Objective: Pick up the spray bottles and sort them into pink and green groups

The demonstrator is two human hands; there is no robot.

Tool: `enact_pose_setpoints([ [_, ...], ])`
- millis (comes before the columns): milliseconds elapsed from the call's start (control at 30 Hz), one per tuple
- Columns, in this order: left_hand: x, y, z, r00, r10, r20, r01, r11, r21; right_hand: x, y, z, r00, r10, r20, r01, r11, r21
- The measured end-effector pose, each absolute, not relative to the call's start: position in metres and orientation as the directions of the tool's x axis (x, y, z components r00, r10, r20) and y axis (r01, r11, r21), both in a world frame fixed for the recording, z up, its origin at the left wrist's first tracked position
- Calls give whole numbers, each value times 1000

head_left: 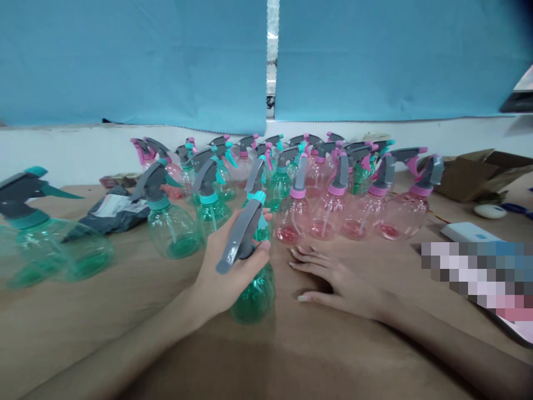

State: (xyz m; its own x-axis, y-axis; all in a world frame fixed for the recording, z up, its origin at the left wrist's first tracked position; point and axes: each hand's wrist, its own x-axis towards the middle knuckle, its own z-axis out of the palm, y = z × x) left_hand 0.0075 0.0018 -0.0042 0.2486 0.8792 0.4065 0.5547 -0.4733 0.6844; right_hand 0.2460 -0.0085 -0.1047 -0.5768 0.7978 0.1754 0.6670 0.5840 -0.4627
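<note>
My left hand (227, 266) is closed around the neck of a green spray bottle (254, 297) with a grey and teal trigger head, in the middle foreground. Its fingers partly hide the bottle's collar. My right hand (328, 275) lies on the brown table surface (325, 355) to the right, fingers stretched out, holding nothing. Just beyond it stands a row of pink spray bottles (291, 219) with grey heads and pink collars. Left of my left hand are more green spray bottles (172, 233), and one nearer the left edge (66, 250) looks smeared.
Mixed pink and green spray bottles crowd the back, below a blue cloth (137, 61). A dark plastic package (112, 211) lies at the left. To the right are a cardboard box (466, 175), a white mouse (490, 211), a white box (470, 232) and a pixelated flat item (487, 283).
</note>
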Motion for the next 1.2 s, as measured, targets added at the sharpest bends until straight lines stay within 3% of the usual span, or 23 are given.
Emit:
enact_pose_setpoints([
  [467,7,3,-2,281,860,426,507,-510,695,244,-9,-101,-572,805,156,684,574,-451],
  [833,-1,11,5,447,794,412,410,-591,695,245,-8,-105,-577,796,182,668,589,-455],
  [1200,5,7,-5,278,862,423,487,-506,712,245,-9,-103,-575,799,177,667,583,-464],
])
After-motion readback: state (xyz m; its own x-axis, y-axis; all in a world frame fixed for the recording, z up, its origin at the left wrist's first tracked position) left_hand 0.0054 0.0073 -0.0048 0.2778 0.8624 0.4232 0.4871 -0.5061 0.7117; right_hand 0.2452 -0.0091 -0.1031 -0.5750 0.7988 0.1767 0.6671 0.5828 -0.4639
